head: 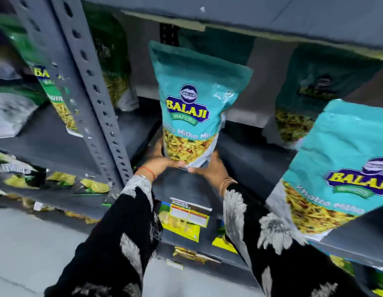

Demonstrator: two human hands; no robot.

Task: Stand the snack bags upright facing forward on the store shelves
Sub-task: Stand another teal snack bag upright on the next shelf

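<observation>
Teal bag (190, 103) upright, label forward, base clasped by fingers of left hand (162, 161) and right hand (209, 170). Green bags (57, 99) leaning, unsorted.

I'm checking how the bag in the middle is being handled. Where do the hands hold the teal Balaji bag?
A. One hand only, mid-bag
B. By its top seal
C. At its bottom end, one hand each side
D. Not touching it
C: the left hand and right hand grip the bottom of the upright teal Balaji bag, its front facing out.
</observation>
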